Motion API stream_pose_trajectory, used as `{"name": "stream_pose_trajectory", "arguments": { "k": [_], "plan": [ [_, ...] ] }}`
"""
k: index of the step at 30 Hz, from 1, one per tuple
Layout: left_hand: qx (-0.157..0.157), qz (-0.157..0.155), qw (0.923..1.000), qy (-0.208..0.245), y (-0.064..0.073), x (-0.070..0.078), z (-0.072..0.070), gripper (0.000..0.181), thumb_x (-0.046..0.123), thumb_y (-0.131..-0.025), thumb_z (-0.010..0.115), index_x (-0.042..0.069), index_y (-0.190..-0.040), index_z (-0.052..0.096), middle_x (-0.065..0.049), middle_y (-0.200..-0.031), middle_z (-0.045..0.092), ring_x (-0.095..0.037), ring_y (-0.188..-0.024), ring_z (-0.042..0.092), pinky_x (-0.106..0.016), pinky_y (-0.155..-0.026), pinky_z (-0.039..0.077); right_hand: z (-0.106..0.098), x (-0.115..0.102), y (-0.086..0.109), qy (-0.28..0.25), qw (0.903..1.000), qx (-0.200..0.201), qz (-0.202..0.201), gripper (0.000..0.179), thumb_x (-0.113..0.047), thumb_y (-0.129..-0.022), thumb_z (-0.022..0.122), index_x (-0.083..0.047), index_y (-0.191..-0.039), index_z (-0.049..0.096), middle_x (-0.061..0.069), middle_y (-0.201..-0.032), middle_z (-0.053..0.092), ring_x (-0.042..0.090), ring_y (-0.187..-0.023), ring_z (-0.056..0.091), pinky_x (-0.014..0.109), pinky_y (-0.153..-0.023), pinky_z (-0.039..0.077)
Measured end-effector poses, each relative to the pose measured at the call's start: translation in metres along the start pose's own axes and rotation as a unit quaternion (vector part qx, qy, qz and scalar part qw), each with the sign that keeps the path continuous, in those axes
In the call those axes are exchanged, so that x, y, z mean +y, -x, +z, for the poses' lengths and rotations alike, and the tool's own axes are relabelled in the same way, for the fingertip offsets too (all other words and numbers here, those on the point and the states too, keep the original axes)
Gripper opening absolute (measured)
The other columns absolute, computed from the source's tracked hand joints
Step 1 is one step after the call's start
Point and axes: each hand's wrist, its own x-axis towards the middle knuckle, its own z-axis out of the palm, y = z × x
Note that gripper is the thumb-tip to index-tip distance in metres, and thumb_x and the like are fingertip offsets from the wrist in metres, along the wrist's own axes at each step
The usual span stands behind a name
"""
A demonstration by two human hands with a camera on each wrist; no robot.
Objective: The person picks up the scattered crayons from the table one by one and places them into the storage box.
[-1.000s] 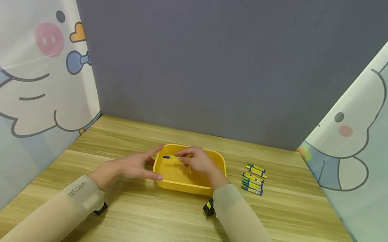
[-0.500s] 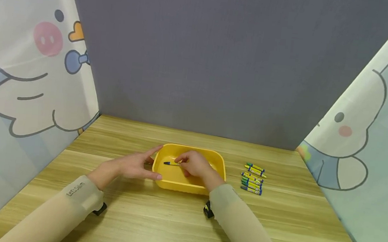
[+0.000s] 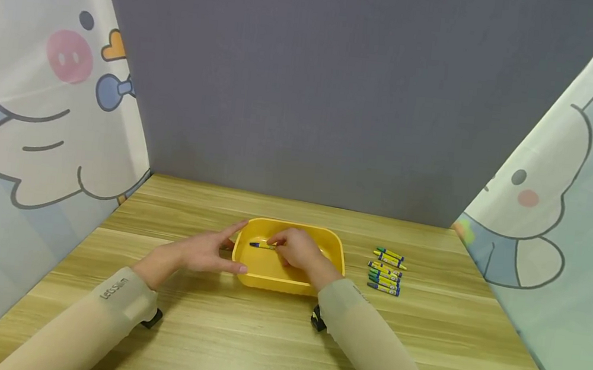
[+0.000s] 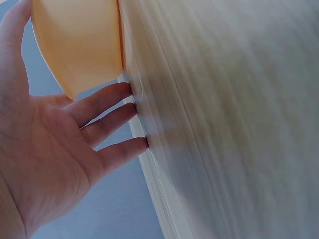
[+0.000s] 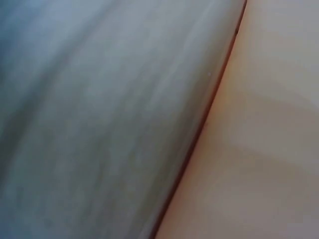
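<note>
A yellow tray (image 3: 276, 285) with raised sides stands on the wooden table. Inside it, my right hand (image 3: 298, 249) pinches a crayon (image 3: 260, 245) with a dark blue tip and yellow wrapper, low over the tray's floor; its rear end is hidden by the fingers. My left hand (image 3: 204, 252) spans the tray's left end, thumb at the near corner and index finger at the far one. In the left wrist view, the other fingers (image 4: 117, 117) stretch out with their tips at the tabletop, beside the tray wall (image 4: 82, 45). The right wrist view shows only tray wall (image 5: 259, 149) and table.
To the right of the tray lie several crayons (image 3: 387, 271) in a loose column, with green, yellow and blue tips. A grey panel (image 3: 305, 90) closes off the table's back. Cartoon-printed sheets (image 3: 55, 126) hang at both sides.
My right hand has lowered the blue crayon toward the tray's floor, then shifted slightly. The left hand has stayed at the tray's end.
</note>
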Motion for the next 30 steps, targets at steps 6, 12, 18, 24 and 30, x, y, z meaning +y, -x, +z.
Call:
{"name": "stream_pose_trajectory", "arguments": {
  "k": [6,12,18,24,30],
  "plan": [
    [-0.002,-0.003,1.0,-0.001,0.003,-0.004,0.003,0.122,0.074,-0.091,0.077,0.028,-0.179,0.006,-0.017,-0.153,0.067,-0.041,-0.144,0.061,-0.07,-0.123,0.041,0.004,-0.002,0.001,0.006,0.9998,0.0,0.019,0.031,-0.003,-0.105,0.068,-0.014,-0.13,0.081,0.003,-0.084,0.073,0.011,-0.05,0.054,0.024,-0.063,0.046],
    [-0.003,-0.002,1.0,0.0,0.005,-0.006,0.005,0.122,0.074,-0.091,0.077,0.027,-0.179,0.006,-0.018,-0.153,0.067,-0.042,-0.144,0.061,-0.071,-0.122,0.041,0.003,-0.002,0.001,-0.017,0.9997,0.012,0.009,0.029,-0.006,-0.104,0.071,-0.01,-0.131,0.08,0.008,-0.108,0.075,0.01,-0.057,0.06,0.025,-0.07,0.055],
    [-0.008,0.0,0.9999,0.007,0.001,-0.005,0.004,0.123,0.074,-0.09,0.077,0.028,-0.179,0.005,-0.018,-0.154,0.066,-0.042,-0.144,0.061,-0.071,-0.121,0.042,-0.028,-0.002,0.014,-0.082,0.9954,0.05,-0.002,0.028,-0.012,-0.107,0.072,-0.01,-0.134,0.079,0.015,-0.129,0.072,0.028,-0.076,0.076,0.028,-0.06,0.059],
    [-0.004,0.004,1.0,0.0,-0.002,-0.003,0.0,0.125,0.076,-0.089,0.077,0.031,-0.179,0.003,-0.02,-0.157,0.063,-0.044,-0.146,0.059,-0.072,-0.124,0.039,-0.084,0.016,0.042,-0.091,0.9916,0.092,-0.002,0.033,-0.024,-0.11,0.07,-0.015,-0.141,0.075,0.012,-0.136,0.073,0.04,-0.093,0.075,0.028,-0.062,0.054],
    [-0.006,0.007,1.0,-0.001,0.0,-0.007,-0.001,0.126,0.075,-0.09,0.077,0.029,-0.179,0.001,-0.022,-0.159,0.061,-0.044,-0.146,0.059,-0.072,-0.124,0.038,-0.122,0.064,0.075,-0.1,0.9864,0.129,0.01,0.036,-0.028,-0.109,0.072,-0.01,-0.141,0.075,0.014,-0.136,0.072,0.027,-0.083,0.061,0.028,-0.061,0.048]
  ]
}}
